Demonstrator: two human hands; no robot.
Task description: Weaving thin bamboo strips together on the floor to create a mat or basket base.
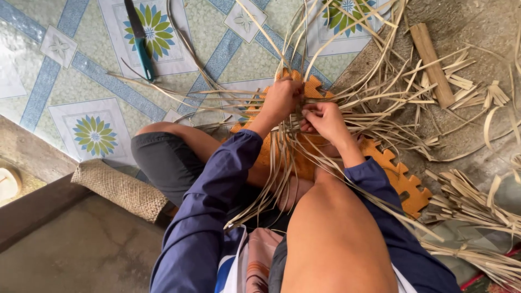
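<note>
I sit on the floor with a knot of long pale bamboo strips point(347, 103) fanning out in front of my knees. My left hand point(281, 100) is closed on the centre of the strips, pressing them down. Just right of it, my right hand point(324, 120) pinches a strip between thumb and fingers. Both sleeves are dark blue. Under the strips lies an orange foam puzzle mat point(399, 176). The woven centre is mostly hidden by my hands.
A knife with a teal handle point(140, 39) lies on the patterned floor mat point(92, 70) at the upper left. A wooden block point(432, 64) and loose strip bundles point(477, 211) lie on the right. A woven mat piece point(122, 190) rests at the left by a step.
</note>
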